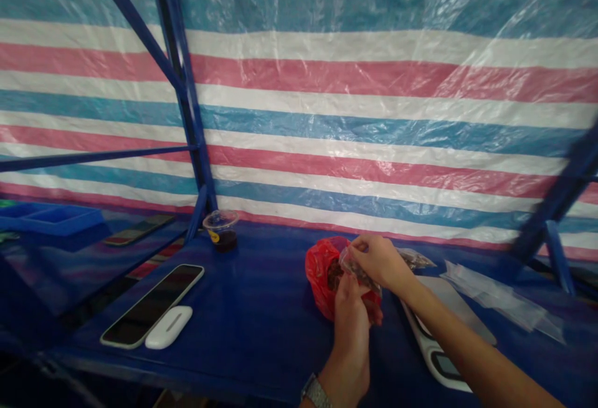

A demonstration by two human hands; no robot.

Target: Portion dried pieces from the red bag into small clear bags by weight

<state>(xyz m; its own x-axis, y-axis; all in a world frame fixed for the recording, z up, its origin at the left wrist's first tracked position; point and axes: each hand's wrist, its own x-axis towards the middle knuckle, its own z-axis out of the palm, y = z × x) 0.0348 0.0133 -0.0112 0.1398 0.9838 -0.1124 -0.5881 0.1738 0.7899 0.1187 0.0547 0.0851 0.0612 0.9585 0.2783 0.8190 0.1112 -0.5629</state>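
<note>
Tabletop: a blue surface, run up at its back edge to a striped tarpaulin in white, blue and red.
Small clear bag: a pouch with dark bits in it is held by both hands above the mouth of the red bag, nearer the back edge of the tabletop than the front, right of the middle.
Left hand: the lower part of the pouch is pinched by the left hand, its thumb laid against the plastic; the other fingers are largely hidden.
Right hand: the upper edge of the pouch is pinched between thumb and fingertips by the right hand.
Wristwatch: a metal band is worn on the left wrist.
Red bag: a plastic bag, its mouth spread, is seen beneath the hands, with brown contents inside.
Scale: a digital scale is set toward the right edge, partly covered by the right forearm.
Filled bag: another clear bag is laid by the back edge, behind the scale.
Flat bags: clear bags are fanned out along the right edge.
Cup: a lidded plastic cup of dark liquid is stood near the back left corner.
Front left corner: a smartphone is laid there, with a white earbud case just beside it.
</note>
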